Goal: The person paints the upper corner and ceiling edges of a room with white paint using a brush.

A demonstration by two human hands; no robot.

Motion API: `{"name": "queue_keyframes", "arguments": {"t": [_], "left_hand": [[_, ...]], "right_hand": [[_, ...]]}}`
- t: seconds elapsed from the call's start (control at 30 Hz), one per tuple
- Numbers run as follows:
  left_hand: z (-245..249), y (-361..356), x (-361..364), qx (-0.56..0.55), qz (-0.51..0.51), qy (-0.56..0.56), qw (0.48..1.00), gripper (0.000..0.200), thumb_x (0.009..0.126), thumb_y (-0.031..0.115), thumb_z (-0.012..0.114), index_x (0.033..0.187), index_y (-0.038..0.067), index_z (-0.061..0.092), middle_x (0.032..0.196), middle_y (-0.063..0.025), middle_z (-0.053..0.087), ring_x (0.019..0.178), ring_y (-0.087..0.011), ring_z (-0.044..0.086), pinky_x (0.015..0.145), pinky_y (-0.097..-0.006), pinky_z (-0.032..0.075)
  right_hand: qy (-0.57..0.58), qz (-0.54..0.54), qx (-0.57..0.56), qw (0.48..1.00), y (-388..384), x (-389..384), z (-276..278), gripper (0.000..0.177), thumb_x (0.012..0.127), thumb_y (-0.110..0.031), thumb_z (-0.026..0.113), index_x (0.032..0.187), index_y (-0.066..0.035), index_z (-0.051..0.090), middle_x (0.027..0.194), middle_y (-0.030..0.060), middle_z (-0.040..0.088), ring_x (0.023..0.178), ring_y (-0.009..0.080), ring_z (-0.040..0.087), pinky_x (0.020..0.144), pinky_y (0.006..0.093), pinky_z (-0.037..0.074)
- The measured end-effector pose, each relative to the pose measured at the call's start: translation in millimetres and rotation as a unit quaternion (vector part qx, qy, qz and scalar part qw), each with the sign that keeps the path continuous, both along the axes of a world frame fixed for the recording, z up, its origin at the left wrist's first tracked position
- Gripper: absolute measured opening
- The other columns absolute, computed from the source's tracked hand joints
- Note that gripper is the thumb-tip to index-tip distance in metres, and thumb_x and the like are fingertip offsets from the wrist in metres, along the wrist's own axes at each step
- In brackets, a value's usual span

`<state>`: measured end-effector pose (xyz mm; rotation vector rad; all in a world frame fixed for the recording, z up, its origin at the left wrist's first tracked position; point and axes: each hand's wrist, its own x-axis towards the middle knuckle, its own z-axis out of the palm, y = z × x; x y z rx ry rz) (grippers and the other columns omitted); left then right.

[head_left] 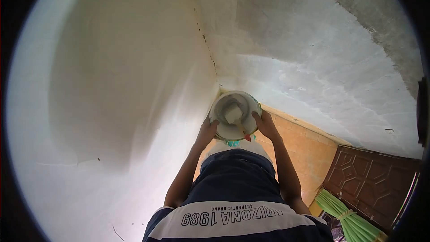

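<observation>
I hold a round, pale bucket [251, 103] in front of my body, between both hands. My left hand [208, 131] is closed on its left side, thumb over the rim. On the opposite side my right hand [267, 125] grips it the same way. Whitish, paste-like material coats the inside. A hand tool [241, 127] with a pale handle and a red end leans in the bucket. Its broad head lies in the white material, so I cannot tell whether it is a scraper or a brush.
A pale wall [112, 85] rises close on the left and meets a second wall [291, 31] in a corner ahead. That wall has a rough grey band along its top. Orange tiles [291, 139] cover the floor. At lower right are a brown panelled door [371, 175] and a green curtain [345, 215].
</observation>
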<state>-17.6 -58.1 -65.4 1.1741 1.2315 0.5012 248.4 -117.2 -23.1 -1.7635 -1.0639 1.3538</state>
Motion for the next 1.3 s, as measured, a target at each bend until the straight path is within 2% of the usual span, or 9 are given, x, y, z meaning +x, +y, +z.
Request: {"name": "queue_keyframes", "arguments": {"t": [0.13, 0.17, 0.2, 0.27, 0.33, 0.5, 0.67, 0.87, 1.3], "left_hand": [[98, 11, 35, 0.005, 0.006, 0.17, 0.985, 0.061, 0.092, 0.016, 0.062, 0.146, -0.001, 0.041, 0.128, -0.0262, 0.059, 0.115, -0.04, 0.059, 0.1, -0.0466, 0.046], [99, 10, 39, 0.272, 0.056, 0.231, 0.933, 0.054, 0.091, 0.014, 0.066, 0.139, 0.001, 0.047, 0.121, -0.0233, 0.062, 0.107, -0.0385, 0.061, 0.094, -0.0447, 0.049], [100, 10, 42, 0.515, 0.1, 0.277, 0.805, 0.048, 0.089, 0.013, 0.07, 0.133, 0.003, 0.053, 0.113, -0.0205, 0.065, 0.099, -0.037, 0.063, 0.088, -0.0428, 0.052], [103, 6, 48, 0.501, 0.089, 0.219, 0.832, 0.034, 0.086, 0.004, 0.07, 0.119, 0.004, 0.059, 0.105, -0.015, 0.066, 0.092, -0.0325, 0.064, 0.08, -0.0437, 0.052], [111, -3, 64, 0.21, -0.032, 0.152, 0.965, 0.021, 0.091, 0.014, 0.066, 0.107, 0.001, 0.061, 0.103, -0.0157, 0.066, 0.091, -0.0315, 0.065, 0.076, -0.0422, 0.051], [77, -3, 93, 0.283, -0.128, 0.311, 0.898, 0.044, 0.085, 0.015, 0.065, 0.118, -0.011, 0.052, 0.09, -0.0304, 0.065, 0.089, -0.0443, 0.066, 0.078, -0.0521, 0.053], [73, 1, 97, 0.047, -0.139, 0.201, 0.969, 0.076, 0.077, 0.001, 0.059, 0.142, -0.017, 0.025, 0.083, -0.0302, 0.068, 0.09, -0.0434, 0.069, 0.087, -0.051, 0.052], [55, -4, 72, 0.327, -0.05, 0.229, 0.915, 0.063, 0.08, -0.002, 0.059, 0.138, -0.013, 0.037, 0.098, -0.0365, 0.064, 0.099, -0.0532, 0.062, 0.087, -0.0544, 0.05], [65, -12, 103, 0.204, -0.126, 0.221, 0.945, 0.047, 0.082, 0.0, 0.059, 0.127, -0.012, 0.054, 0.098, -0.0335, 0.066, 0.1, -0.047, 0.064, 0.086, -0.0493, 0.051]], "right_hand": [[-0.076, -0.035, 0.082, 0.993, 4, -8, -5, 0.039, 0.099, -0.017, 0.051, 0.132, 0.002, 0.054, 0.111, 0.027, 0.068, 0.105, 0.041, 0.067, 0.091, 0.0457, 0.05], [-0.082, -0.054, 0.106, 0.989, 6, -9, -4, 0.038, 0.098, -0.016, 0.05, 0.132, 0.002, 0.054, 0.111, 0.0278, 0.068, 0.106, 0.0426, 0.066, 0.091, 0.0457, 0.05], [-0.08, -0.05, 0.107, 0.99, 8, -10, -5, 0.038, 0.098, -0.016, 0.05, 0.132, 0.002, 0.054, 0.111, 0.0278, 0.068, 0.106, 0.0426, 0.066, 0.091, 0.0457, 0.05], [-0.076, -0.09, 0.089, 0.989, 11, -12, -12, 0.039, 0.098, -0.016, 0.05, 0.131, 0.003, 0.054, 0.111, 0.028, 0.068, 0.107, 0.0427, 0.066, 0.09, 0.0454, 0.05], [-0.047, -0.097, 0.088, 0.99, 12, -13, -21, 0.039, 0.098, -0.016, 0.05, 0.131, 0.004, 0.054, 0.111, 0.0282, 0.068, 0.107, 0.0432, 0.065, 0.09, 0.0457, 0.05], [-0.063, -0.076, 0.135, 0.986, 13, -16, -16, 0.039, 0.099, -0.018, 0.051, 0.132, 0.004, 0.053, 0.11, 0.0286, 0.068, 0.106, 0.0441, 0.065, 0.09, 0.0467, 0.05], [-0.089, -0.04, 0.127, 0.987, 11, -16, -10, 0.041, 0.099, -0.019, 0.052, 0.133, 0.003, 0.052, 0.109, 0.0289, 0.068, 0.104, 0.0453, 0.066, 0.089, 0.0472, 0.051], [-0.026, -0.047, 0.12, 0.991, 10, 3, -35, 0.041, 0.099, -0.02, 0.05, 0.132, 0.003, 0.053, 0.108, 0.0282, 0.069, 0.105, 0.0447, 0.066, 0.092, 0.0474, 0.049], [-0.09, -0.017, 0.157, 0.983, 18, 14, -17, 0.039, 0.099, -0.017, 0.05, 0.132, 0.003, 0.053, 0.102, 0.028, 0.069, 0.098, 0.0458, 0.066, 0.085, 0.0493, 0.05]]}}
